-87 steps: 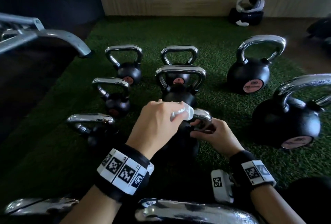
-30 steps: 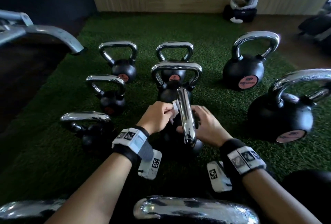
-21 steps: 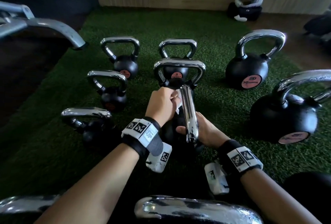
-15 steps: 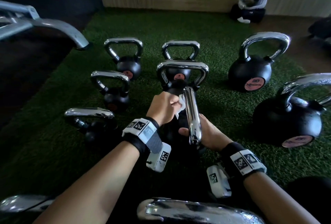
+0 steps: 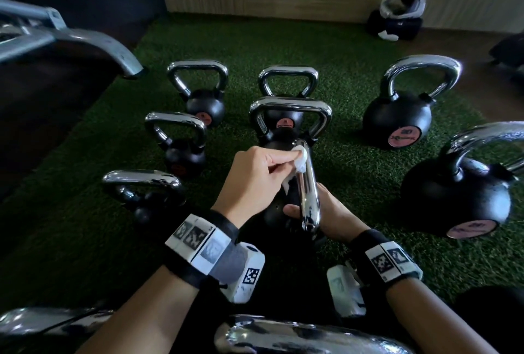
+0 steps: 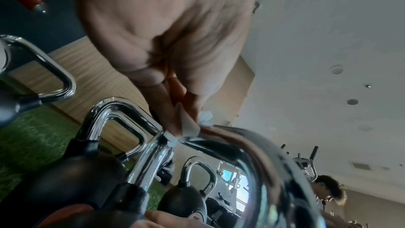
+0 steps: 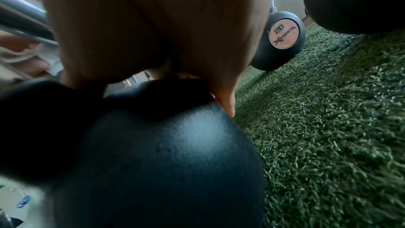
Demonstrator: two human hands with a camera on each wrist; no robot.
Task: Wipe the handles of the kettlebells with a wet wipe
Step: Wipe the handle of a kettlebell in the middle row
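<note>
One stroke on: the left hand [image 5: 256,180], pinching the wet wipe [image 5: 301,158], has reached the handle [image 5: 307,186] top (far bend), while the right hand [image 5: 330,216] grips the handle's near end.

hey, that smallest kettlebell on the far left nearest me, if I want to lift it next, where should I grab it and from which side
Probably grip the small kettlebell by the flat top bar of its chrome handle, coming straight down from above. It stands upright on the turf, so the bar lies level and exposed with open space beneath for fingers to curl under. The round black body offers no hold.

Black wristbands [image 5: 198,251] bearing white, seemingly coded, tags.
</note>
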